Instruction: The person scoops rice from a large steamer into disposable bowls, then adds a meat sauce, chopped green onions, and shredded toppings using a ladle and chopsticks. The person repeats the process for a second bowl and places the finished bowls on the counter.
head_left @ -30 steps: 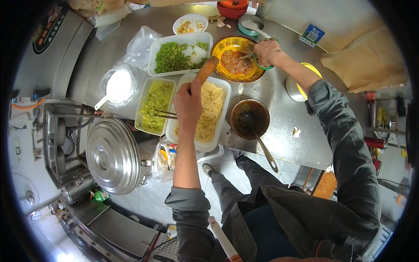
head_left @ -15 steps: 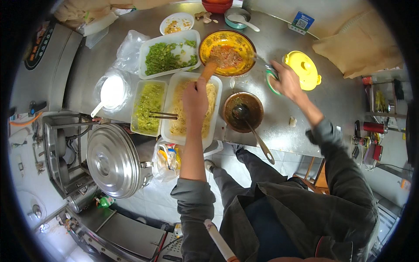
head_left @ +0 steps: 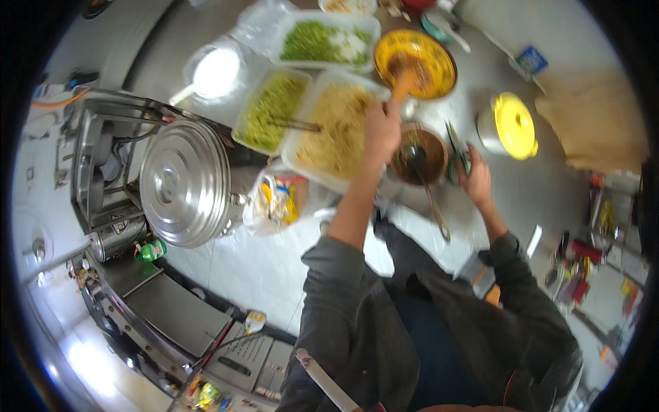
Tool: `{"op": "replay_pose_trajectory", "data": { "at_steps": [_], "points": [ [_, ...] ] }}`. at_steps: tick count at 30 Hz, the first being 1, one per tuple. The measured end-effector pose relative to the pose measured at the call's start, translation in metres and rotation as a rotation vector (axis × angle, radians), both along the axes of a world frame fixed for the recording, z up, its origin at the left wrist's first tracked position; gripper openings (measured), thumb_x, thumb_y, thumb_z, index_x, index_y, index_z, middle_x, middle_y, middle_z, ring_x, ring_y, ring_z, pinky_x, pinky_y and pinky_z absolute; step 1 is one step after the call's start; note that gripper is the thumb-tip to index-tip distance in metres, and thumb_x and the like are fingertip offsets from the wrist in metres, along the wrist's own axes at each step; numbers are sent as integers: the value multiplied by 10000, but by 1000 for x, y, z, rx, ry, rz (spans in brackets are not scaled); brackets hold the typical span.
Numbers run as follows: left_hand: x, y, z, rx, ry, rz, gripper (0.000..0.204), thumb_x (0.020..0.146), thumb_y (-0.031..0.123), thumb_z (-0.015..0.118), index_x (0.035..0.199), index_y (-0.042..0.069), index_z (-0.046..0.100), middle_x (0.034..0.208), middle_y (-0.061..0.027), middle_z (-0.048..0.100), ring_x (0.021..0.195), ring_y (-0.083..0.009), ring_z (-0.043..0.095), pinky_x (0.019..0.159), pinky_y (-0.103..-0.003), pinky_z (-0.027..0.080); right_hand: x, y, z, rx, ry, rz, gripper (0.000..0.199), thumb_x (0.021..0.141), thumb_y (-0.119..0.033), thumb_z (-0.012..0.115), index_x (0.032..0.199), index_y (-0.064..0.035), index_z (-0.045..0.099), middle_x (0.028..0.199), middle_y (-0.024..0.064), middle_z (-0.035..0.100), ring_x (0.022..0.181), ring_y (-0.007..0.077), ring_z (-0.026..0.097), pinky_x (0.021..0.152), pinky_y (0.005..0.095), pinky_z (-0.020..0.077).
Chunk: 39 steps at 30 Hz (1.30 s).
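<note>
My left hand (head_left: 382,134) is closed around a thick orange-brown stick (head_left: 405,84), which looks wooden. Its far end rests in the yellow patterned bowl (head_left: 443,62), over a reddish-brown minced mix. In my right hand (head_left: 476,177) is a pair of scissors (head_left: 454,145) with green and black handles, the blades directed away from me. Just left of the scissors stands a brown bowl (head_left: 439,154) with a metal ladle (head_left: 435,206) in it. Under my left wrist lies a white tub (head_left: 292,159) of noodles (head_left: 336,130).
Chopsticks (head_left: 295,124) lie across the noodles and a tub of green shreds (head_left: 274,106). Chopped greens (head_left: 309,42) fill another tub behind. A yellow-lidded pot (head_left: 515,127) stands right, a large lidded steel pot (head_left: 182,182) left. A cigarette (head_left: 322,378) juts from the lower edge.
The view has shifted and turned. My right hand has drawn the scissors back from beside the yellow bowl to beside the brown bowl. My left hand keeps the stick in the yellow bowl.
</note>
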<state>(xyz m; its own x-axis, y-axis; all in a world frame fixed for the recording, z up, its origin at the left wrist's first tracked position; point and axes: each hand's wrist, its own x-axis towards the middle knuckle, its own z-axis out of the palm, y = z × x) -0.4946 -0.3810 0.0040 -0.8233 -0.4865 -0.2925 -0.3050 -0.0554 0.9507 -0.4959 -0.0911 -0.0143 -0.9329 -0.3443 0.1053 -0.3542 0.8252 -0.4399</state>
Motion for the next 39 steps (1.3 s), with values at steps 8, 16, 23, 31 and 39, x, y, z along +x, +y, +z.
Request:
{"op": "replay_pose_trajectory", "data": {
  "at_steps": [8,16,23,31,39],
  "points": [
    [26,-22,26,-297,92,84,298,1011,232,528,1133,-40,540,984,-266,639,917,-438,627,808,-498,479,140,-8,42,-671,-417,148,879,798,-123,842,1507,-24,332,1207,132,508,1005,206,607,907,329,505],
    [74,-19,10,-704,100,-128,347,983,182,579,1242,-41,519,1174,-269,587,1095,-445,568,925,-498,462,119,-56,33,-1209,-492,-455,336,1041,-223,559,1275,18,551,1118,139,647,1036,265,675,954,416,557],
    [103,-18,17,-524,243,-136,342,967,153,599,1246,-31,526,1165,-269,593,1095,-443,568,938,-483,465,106,-29,62,-543,-14,120,244,1043,-89,511,1182,77,623,1090,173,663,1005,251,692,944,373,555],
    [147,10,17,-373,68,-225,387,1000,272,555,1254,-20,543,1135,-266,631,1046,-456,604,906,-492,480,73,-8,106,-1355,-184,-360,394,1086,-274,423,1225,74,542,1248,221,590,1104,353,665,956,414,564],
    [148,45,11,-477,-1,-175,603,915,378,677,1367,35,474,1080,-232,663,961,-403,669,824,-479,531,-27,-137,129,-1502,-419,-273,380,1053,-214,484,1238,117,490,1217,214,571,1047,389,690,879,408,605]
  ]
}}
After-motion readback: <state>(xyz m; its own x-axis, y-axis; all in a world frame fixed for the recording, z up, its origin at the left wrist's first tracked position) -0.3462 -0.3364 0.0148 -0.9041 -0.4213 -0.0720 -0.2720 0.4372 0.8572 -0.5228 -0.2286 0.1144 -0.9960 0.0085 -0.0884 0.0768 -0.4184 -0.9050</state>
